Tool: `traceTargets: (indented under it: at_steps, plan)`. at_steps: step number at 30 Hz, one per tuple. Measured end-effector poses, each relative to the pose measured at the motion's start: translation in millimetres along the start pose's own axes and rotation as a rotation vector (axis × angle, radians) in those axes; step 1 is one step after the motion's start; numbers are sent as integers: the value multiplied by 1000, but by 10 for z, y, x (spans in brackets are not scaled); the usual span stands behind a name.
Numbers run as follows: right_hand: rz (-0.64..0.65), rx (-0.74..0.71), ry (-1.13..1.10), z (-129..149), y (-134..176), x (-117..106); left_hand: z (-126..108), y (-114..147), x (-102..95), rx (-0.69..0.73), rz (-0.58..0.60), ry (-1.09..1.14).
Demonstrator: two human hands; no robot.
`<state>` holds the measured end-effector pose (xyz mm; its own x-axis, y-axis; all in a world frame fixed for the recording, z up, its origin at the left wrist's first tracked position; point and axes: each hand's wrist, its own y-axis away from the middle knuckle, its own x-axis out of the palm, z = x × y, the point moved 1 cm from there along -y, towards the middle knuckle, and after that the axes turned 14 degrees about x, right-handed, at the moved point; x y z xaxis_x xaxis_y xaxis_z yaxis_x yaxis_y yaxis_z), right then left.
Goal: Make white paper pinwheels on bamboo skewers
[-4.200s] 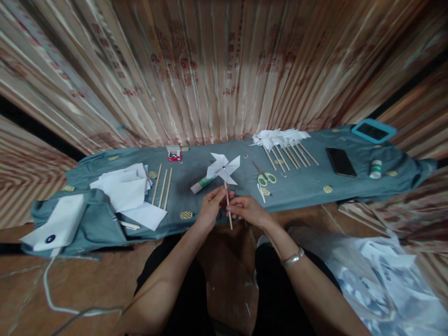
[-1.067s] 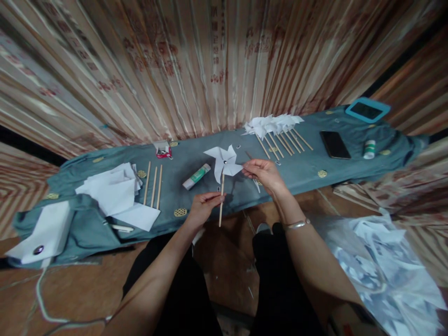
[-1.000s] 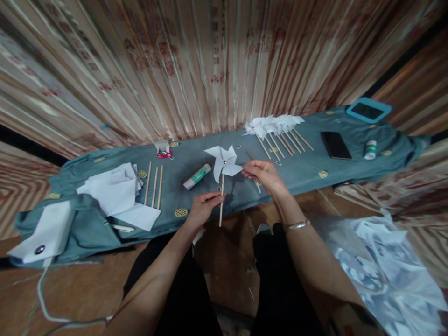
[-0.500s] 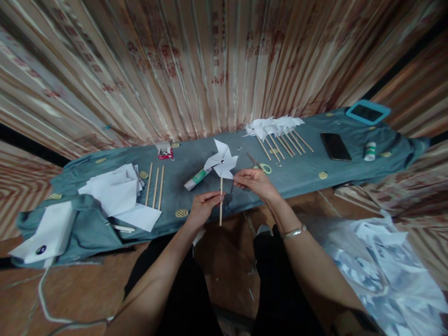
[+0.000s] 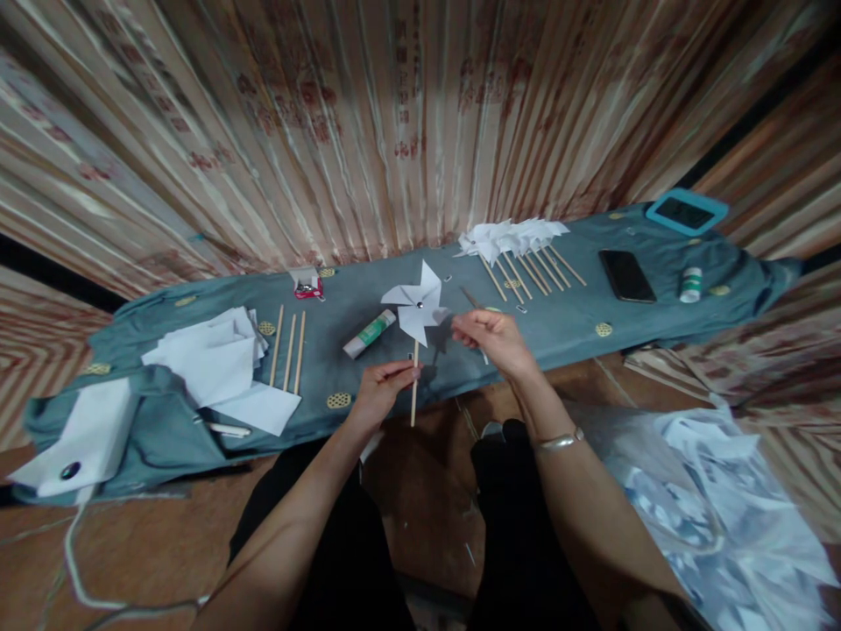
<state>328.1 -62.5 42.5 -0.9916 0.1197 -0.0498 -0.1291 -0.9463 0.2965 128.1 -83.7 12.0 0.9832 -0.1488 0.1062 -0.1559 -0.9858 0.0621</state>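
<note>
A white paper pinwheel (image 5: 431, 309) with a dark pin at its centre stands upright on a thin wooden stick (image 5: 413, 399). My left hand (image 5: 385, 390) pinches that stick between thumb and fingers, below the blades. Just right of the blades is my right hand (image 5: 492, 337), apart from them, its fingers curled together with nothing seen in them. Partly behind this hand lie scissors (image 5: 471, 298). A glue stick (image 5: 369, 334) rests on the cloth left of the pinwheel.
Finished pinwheels (image 5: 512, 238) lie in a row at the back. Leftward are loose sticks (image 5: 277, 344), paper sheets (image 5: 216, 359) and a red pin box (image 5: 307, 284). A phone (image 5: 626, 275), a blue-framed device (image 5: 687, 211) and another glue stick (image 5: 690, 285) lie right. A plastic bag (image 5: 742, 508) stands lower right.
The pinwheel's blades have turned on the stick. My right hand has moved slightly right, away from the blade it was at. My left hand keeps its hold.
</note>
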Motion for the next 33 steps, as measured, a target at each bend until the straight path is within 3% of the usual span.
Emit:
traceTargets:
  at_steps: [3,5,10,17,33]
  plan:
    - [-178,-68,-37,-46,-109,-120,8,9,9,-24,43,12]
    - [-219,-87,-64,-73,-166,-148,20,14,20,-43,75,21]
    - [-122,13,-141,-70,-211,-111,34,14,42,-59,108,43]
    - [-74,85,-219,-48,-152,-57,26,4,52,-53,48,59]
    - [63,136,-117,-78,45,166,3,-5,73,-25,2,83]
